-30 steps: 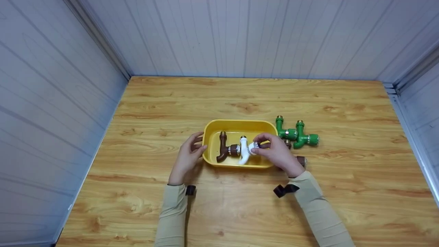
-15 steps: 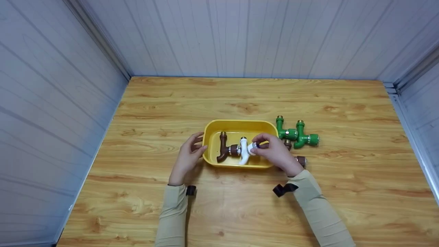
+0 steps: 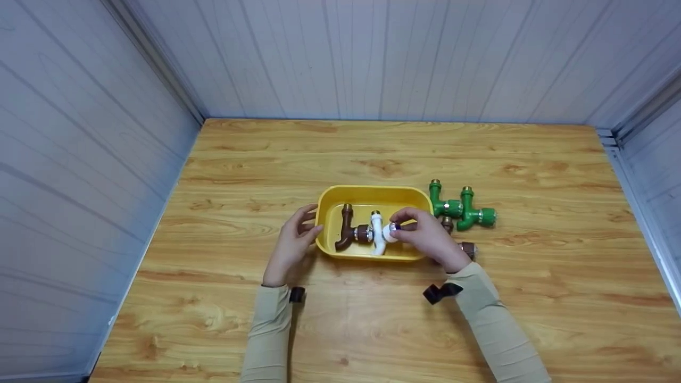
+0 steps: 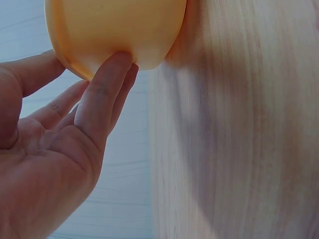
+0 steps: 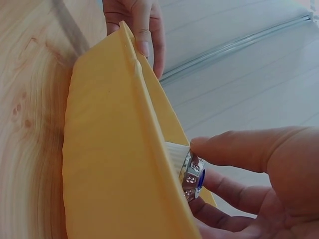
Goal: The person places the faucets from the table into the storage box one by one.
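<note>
In the head view a yellow plastic tub (image 3: 372,258) stands mid-table. My left hand (image 3: 291,242) holds its left end, thumb over the rim and fingers against the outer wall; the left wrist view shows these fingers (image 4: 102,94) on the yellow wall. Inside the tub a brown tap (image 3: 346,230) lies to the left of a white tap (image 3: 378,232). With thumb and fingers, my right hand (image 3: 428,236) pinches the white tap's knob, whose silver, blue-centred end cap (image 5: 193,177) shows over the rim in the right wrist view.
Two green taps, one near the tub (image 3: 437,198) and one farther right (image 3: 466,210), lie on the wooden table (image 3: 362,319). Beside them, a brown tap (image 3: 468,250) is partly hidden by my right hand. Pale panel walls (image 3: 351,58) border the table.
The white tap has turned slightly in my right fingers, its knob shifting a little left against its body. My left hand stays at the tub's end.
</note>
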